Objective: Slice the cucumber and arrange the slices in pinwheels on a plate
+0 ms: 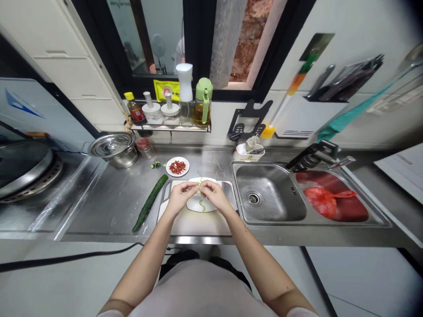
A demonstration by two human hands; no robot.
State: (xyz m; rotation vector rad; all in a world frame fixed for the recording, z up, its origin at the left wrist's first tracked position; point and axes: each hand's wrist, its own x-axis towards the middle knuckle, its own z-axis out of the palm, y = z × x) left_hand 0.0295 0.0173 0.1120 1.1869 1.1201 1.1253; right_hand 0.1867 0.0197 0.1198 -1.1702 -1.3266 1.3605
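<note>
My left hand (181, 194) and my right hand (214, 193) meet over a white plate (193, 205), fingertips pinched together on a small pale green cucumber slice (198, 189) that the fingers mostly cover. On the plate below lie curved cucumber slices (202, 205), with more pale green showing just beyond my fingertips. Under the plate is a light cutting board (198, 223). A whole dark green cucumber (150, 203) lies left of the board. Behind it, a small white dish holds chopped red pieces (177, 167), with cucumber ends (157, 164) beside it.
Right of the board is a steel sink (271, 193); its second basin holds a red plastic bag (325, 201). A lidded pot (115, 149) and a red-lidded jar (145, 148) stand back left. Seasoning bottles line a wall rack (172, 128). A wok (23, 169) sits far left.
</note>
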